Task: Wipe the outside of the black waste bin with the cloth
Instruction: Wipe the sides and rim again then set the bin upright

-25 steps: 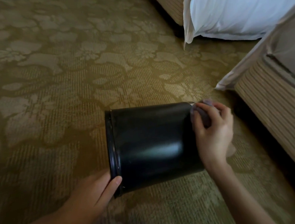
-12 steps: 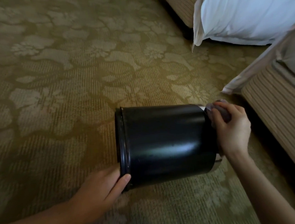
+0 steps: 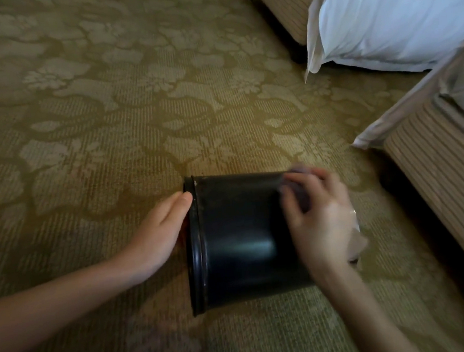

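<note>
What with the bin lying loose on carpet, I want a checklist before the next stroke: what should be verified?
1. Bin on its side on the carpet: ok.
2. Left hand braced flat against the rim: ok.
3. Right hand gripping the cloth: ok, though blurred.
4. Cloth on the outer wall, near the base end: ok.
5. Side facing the carpet wiped: cannot tell.
</note>
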{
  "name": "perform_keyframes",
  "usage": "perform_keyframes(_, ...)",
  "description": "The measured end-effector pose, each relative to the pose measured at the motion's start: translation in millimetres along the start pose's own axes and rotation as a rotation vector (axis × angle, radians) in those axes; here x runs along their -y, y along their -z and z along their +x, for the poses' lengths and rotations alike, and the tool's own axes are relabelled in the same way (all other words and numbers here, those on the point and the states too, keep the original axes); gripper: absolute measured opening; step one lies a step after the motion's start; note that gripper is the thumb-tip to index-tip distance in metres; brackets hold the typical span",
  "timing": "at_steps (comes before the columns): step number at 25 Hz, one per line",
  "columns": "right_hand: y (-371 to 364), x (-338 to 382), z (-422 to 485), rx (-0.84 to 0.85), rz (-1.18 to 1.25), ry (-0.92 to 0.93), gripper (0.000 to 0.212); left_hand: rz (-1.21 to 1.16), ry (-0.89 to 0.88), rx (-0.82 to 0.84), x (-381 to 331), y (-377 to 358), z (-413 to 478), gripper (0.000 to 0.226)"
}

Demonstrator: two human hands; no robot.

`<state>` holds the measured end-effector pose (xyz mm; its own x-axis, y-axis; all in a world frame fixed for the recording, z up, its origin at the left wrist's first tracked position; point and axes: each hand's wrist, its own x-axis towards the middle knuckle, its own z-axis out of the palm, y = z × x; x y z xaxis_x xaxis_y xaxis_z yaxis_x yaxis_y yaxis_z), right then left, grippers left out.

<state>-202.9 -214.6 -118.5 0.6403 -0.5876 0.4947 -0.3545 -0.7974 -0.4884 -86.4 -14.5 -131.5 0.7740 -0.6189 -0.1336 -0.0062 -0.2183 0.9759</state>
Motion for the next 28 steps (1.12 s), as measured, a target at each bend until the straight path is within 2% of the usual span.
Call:
perform_keyframes(3,-28.6,60.6,-21.8,0.147,0.045,0.295,0.019,-0.091,0.017,-0.014,4.2,-1.4,-4.7,0.035)
perform_keyframes(6,-20.0,52.2,-16.4,0.218,0.037,0.387,0.021,-0.077,0.038,-0.008,4.0,-3.2,-8.6,0.039)
perform_keyframes(8,-0.4,11.3,-2.1,0.169,0.008,0.276,0.02,-0.026,0.029,0.011,2.0,-3.8,-11.9,0.039)
perform_keyframes(12,40.4,-75.6,30.3,0.079,-0.077,-0.152,0.026,0.028,0.018,0.003,-1.1,-6.1,-16.4,0.038)
perform_keyframes(14,51.3,-90.4,34.9,0.044,-0.027,-0.319,0.027,0.029,0.002,0.003,-1.1,-7.3,-18.8,0.037)
perform_keyframes(15,52.2,-87.8,34.4,0.012,-0.002,-0.335,0.026,0.028,-0.005,0.008,-1.4,-7.3,-19.1,0.037)
perform_keyframes(17,42.3,-60.1,27.9,-0.011,0.019,-0.215,0.023,0.027,-0.006,0.012,-0.5,-7.2,-18.2,0.038)
perform_keyframes(22,-11.9,44.7,-17.7,0.145,0.017,0.242,0.016,0.001,0.004,0.013,2.4,-7.7,-17.9,0.036)
perform_keyframes(24,-16.4,53.5,-21.2,0.208,0.035,0.358,0.018,-0.005,0.01,0.011,2.8,-8.3,-18.6,0.035)
perform_keyframes(26,-6.1,34.1,-9.2,0.208,0.017,0.377,0.02,0.009,-0.007,0.012,3.2,-8.7,-18.6,0.035)
perform_keyframes(28,11.3,-11.1,8.7,0.172,-0.027,0.168,0.019,0.021,-0.01,0.016,3.1,-8.6,-19.9,0.036)
